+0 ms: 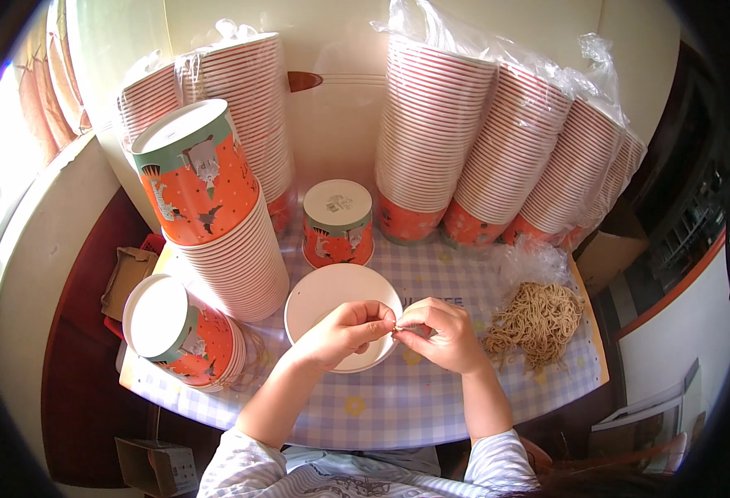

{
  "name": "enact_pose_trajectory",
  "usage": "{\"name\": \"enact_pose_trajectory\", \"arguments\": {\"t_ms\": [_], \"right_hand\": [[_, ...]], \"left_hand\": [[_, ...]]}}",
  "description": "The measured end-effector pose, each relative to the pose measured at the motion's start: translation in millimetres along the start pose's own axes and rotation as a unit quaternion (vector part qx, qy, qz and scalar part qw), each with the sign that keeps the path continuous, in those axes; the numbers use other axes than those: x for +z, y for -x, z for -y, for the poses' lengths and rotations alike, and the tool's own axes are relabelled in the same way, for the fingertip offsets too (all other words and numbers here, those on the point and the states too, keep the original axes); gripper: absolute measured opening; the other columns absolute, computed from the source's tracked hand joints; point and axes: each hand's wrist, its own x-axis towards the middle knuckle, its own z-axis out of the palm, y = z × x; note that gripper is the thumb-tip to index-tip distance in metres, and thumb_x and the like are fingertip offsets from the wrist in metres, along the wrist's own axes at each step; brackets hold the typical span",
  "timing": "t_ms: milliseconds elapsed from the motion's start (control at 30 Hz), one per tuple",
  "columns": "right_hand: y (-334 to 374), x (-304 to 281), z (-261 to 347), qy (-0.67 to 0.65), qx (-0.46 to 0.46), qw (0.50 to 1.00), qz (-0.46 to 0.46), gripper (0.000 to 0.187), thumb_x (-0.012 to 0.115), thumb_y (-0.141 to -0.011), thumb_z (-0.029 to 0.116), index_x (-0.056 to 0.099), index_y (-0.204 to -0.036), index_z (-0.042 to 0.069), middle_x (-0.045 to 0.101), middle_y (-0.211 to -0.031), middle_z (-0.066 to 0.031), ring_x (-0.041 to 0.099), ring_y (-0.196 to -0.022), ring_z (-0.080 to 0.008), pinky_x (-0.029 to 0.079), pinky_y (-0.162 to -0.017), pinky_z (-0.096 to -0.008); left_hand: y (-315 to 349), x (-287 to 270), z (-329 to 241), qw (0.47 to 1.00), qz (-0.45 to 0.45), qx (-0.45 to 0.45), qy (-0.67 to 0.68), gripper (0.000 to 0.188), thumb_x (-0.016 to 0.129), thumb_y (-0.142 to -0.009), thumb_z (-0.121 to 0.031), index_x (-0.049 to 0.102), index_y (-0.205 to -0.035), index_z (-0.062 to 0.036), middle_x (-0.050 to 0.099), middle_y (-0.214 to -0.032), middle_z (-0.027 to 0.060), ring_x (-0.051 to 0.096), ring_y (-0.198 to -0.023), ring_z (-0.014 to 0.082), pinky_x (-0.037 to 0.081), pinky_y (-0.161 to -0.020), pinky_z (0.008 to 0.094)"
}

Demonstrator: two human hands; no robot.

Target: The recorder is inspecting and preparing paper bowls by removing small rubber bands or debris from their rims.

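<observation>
- In the head view, your left hand (350,334) and right hand (441,334) meet over the white round container (327,292), each grip narrow, pinching a small pale piece (395,328) too tiny to identify
- The tan string bundle (541,322) lies on the worktop (431,407), right of your right hand

Head-worn fisheye, facing down and forward, close above left hand (344,334), right hand (448,336), table (415,415).

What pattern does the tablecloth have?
The tablecloth has bluish-purple and white checks with yellow flowers, best seen in the head view.
</observation>
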Motion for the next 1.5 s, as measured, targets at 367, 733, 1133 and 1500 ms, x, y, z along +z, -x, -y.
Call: {"name": "enact_pose_trajectory", "arguments": {"t_ms": [367, 733, 1133, 1500], "right_hand": [[-2.5, -4.2, -1.1, -0.003, -0.025, 1.0, 0.0, 0.015, 0.074, -0.065, 0.007, 0.063, -0.076, 0.008, 0.062, -0.074, -0.0031, 0.06, -0.064, -0.0178, 0.048, -0.055, -0.0281], [1.0, -6.3, -3.9, -0.037, 0.006, 0.999, -0.013, 0.015, 0.072, -0.066, 0.001, 0.062, -0.076, 0.004, 0.061, -0.072, -0.0057, 0.057, -0.059, -0.0136, 0.044, -0.05, -0.0238], [-1.8, -4.0, 1.8, 0.008, -0.009, 1.0, -0.009, 0.021, 0.074, -0.061, 0.0, 0.059, -0.076, 0.006, 0.058, -0.075, -0.004, 0.057, -0.061, -0.0127, 0.044, -0.049, -0.0232], [-1.3, -3.6, 0.2, 0.012, -0.018, 1.0, -0.013, 0.019, 0.073, -0.065, 0.005, 0.06, -0.077, 0.009, 0.059, -0.077, -0.0015, 0.06, -0.064, -0.0164, 0.048, -0.054, -0.0272]], "left_hand": [[0.0, -1.0, 1.1, 1.0, 0.017, 0.001, 0.026, 0.015, 0.055, -0.087, -0.021, 0.056, -0.093, -0.0071, 0.047, -0.072, -0.0064, 0.036, -0.06, 0.0015, 0.028, -0.051, 0.0161], [0.2, 2.0, -1.7, 0.998, 0.022, -0.014, 0.065, 0.016, 0.053, -0.089, -0.021, 0.056, -0.093, -0.0061, 0.043, -0.07, -0.0064, 0.033, -0.058, 0.0021, 0.027, -0.051, 0.0168], [-0.3, 1.7, -0.9, 0.988, 0.056, -0.037, 0.14, 0.016, 0.051, -0.09, -0.021, 0.054, -0.094, -0.0057, 0.04, -0.069, -0.006, 0.032, -0.059, 0.0022, 0.024, -0.05, 0.0164], [-0.9, 4.8, 0.0, 0.995, 0.039, -0.016, 0.091, 0.016, 0.051, -0.09, -0.022, 0.054, -0.093, -0.0067, 0.04, -0.07, -0.0068, 0.031, -0.059, 0.0021, 0.025, -0.051, 0.0167]]}}
